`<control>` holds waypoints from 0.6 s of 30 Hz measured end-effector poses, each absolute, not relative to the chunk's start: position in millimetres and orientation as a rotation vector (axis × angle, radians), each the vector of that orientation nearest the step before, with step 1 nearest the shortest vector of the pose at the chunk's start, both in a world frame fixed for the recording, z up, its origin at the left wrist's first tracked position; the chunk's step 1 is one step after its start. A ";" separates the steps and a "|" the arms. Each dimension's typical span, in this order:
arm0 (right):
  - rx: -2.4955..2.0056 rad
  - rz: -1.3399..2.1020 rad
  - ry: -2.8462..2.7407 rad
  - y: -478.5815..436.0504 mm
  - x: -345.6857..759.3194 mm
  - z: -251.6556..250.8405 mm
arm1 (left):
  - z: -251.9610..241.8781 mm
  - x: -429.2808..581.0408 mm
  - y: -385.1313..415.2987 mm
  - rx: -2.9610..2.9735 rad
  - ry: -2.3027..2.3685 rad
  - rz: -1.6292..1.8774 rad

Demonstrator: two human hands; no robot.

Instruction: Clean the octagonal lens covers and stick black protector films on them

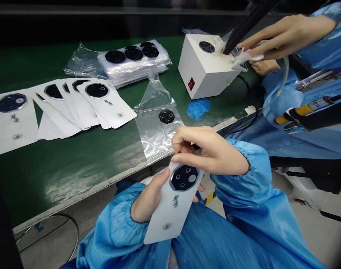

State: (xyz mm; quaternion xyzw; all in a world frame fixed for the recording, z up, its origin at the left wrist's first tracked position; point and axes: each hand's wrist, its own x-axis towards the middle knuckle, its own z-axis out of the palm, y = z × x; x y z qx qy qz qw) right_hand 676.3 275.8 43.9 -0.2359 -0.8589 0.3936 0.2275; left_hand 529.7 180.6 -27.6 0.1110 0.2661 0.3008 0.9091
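Note:
A white phone back cover (170,215) with a black octagonal camera panel (184,178) is held tilted over my lap. My left hand (153,192) grips it from the left side, thumb on the front and fingertips showing past the right edge. Bent over the cover's top edge, my right hand (205,151) has its thumb and fingers closed at the upper corner. Whether it pinches anything besides the cover's edge is hidden. Just beyond, a clear plastic bag (150,138) lies on the bench with a black octagonal piece (166,116) on it.
Several white covers (16,129) are fanned out at left. Behind them sits a plastic-wrapped stack (136,69) with black panels. A white box (206,76) with a red switch stands by blue film pieces (198,109). A co-worker's hand (285,35) holds a white cloth at right.

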 end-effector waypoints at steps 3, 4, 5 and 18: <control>-0.615 0.872 -2.233 266.7 680.8 38.5 | -21.4 527.6 182.8 0.182 0.468 0.661; -0.589 0.791 -2.219 263.2 682.7 36.2 | -20.1 526.5 182.8 0.180 0.445 0.665; -0.557 0.699 -2.224 259.6 684.8 33.7 | -19.2 525.6 182.6 0.182 0.426 0.664; -0.473 -0.027 -2.344 239.9 686.0 14.1 | -18.5 533.7 181.9 0.073 0.420 0.732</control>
